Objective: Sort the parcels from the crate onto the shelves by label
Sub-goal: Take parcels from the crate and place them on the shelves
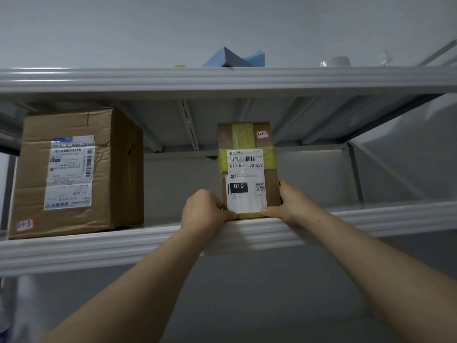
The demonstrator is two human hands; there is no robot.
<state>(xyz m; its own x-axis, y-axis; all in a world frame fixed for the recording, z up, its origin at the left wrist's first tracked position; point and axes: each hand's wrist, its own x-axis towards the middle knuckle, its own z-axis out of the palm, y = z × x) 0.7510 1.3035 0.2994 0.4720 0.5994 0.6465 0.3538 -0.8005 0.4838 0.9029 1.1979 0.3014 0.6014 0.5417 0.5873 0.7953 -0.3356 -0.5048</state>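
While left hand (pixel 203 211) and right hand (pixel 291 203) pinch bottom corners, parcel (pixel 247 169) stands upright, label outward

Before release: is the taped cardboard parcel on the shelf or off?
On: the taped cardboard parcel sits on the grey metal shelf; left hand, right hand grip it.

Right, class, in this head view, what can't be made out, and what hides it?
1. Head view: fine print on the large box label, blurred and too small.
2. Head view: lower corners of the small parcel, covered by the left hand and right hand.
3. Head view: the blue object on the top shelf, its base cut off by that shelf's front lip.
4. The crate: outside the frame.
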